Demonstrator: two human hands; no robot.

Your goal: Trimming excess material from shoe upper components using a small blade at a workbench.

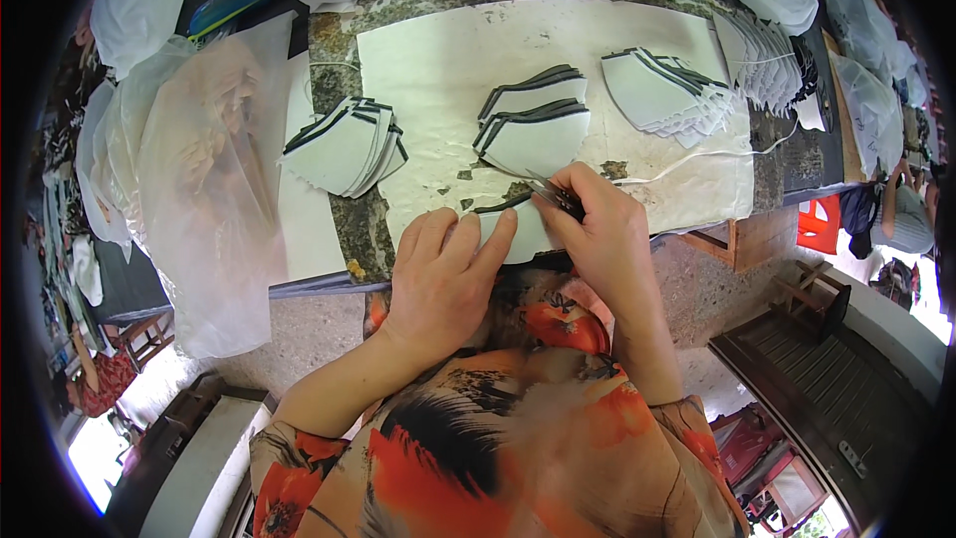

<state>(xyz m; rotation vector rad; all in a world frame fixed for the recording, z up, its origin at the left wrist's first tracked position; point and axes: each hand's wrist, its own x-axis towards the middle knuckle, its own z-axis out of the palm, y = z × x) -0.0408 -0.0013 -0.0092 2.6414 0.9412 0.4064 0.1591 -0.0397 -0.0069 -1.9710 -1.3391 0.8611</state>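
Two hands work one white fabric piece [523,229] near the table edge [329,284]: left hand [443,274] spread flat on it, right hand [597,229] pinching small snips [558,197] pointing up-left

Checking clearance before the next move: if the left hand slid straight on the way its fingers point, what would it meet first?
The left hand lies flat on a white piece, fingers pointing up-right. Straight on, it would probably meet the middle stack of white fan-shaped pieces first, though the right hand sits close beside that line.

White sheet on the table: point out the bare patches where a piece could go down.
The white sheet is bare between the left stack and middle stack, and along its far edge. Crowded: near edge, where both hands press a piece; right stack.
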